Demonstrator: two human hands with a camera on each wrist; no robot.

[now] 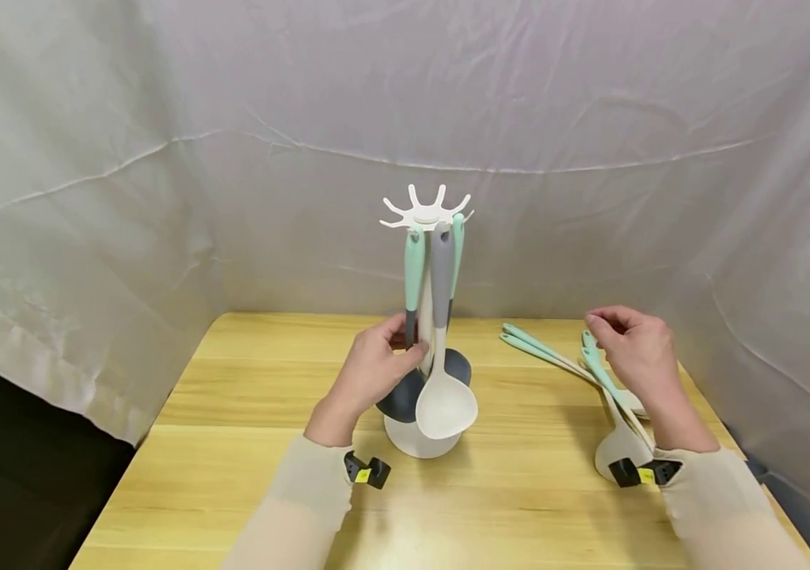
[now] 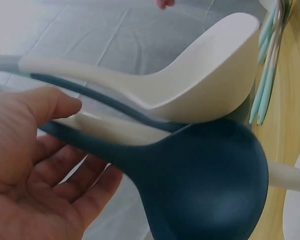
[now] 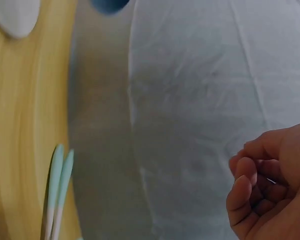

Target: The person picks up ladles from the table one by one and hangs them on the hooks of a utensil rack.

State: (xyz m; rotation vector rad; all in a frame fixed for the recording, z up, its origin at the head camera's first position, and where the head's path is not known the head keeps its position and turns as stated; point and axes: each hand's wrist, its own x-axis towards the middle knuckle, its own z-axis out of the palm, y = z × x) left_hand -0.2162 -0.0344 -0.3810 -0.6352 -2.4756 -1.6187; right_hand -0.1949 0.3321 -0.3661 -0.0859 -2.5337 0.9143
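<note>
A white utensil stand (image 1: 424, 440) with a round base and a pronged top stands upright on the table. From it hang a white ladle (image 1: 446, 408) with a grey handle and, at left, a dark ladle (image 2: 200, 185) with a green handle. Another dark-headed utensil (image 1: 458, 364) hangs behind, mostly hidden. My left hand (image 1: 376, 360) holds the stand around its pole, by the left dark ladle's handle, thumb in front and fingers behind. My right hand (image 1: 640, 348), fingers loosely curled and holding nothing visible, hovers over the green-handled utensils (image 1: 597, 368) at the right.
Several pale-headed utensils lie crossed on the wooden table (image 1: 248, 467), among them a white-headed one (image 1: 618, 447) near my right wrist. Two green handles (image 3: 58, 175) point toward the back. Grey cloth (image 1: 319, 237) hangs behind the table and at its sides.
</note>
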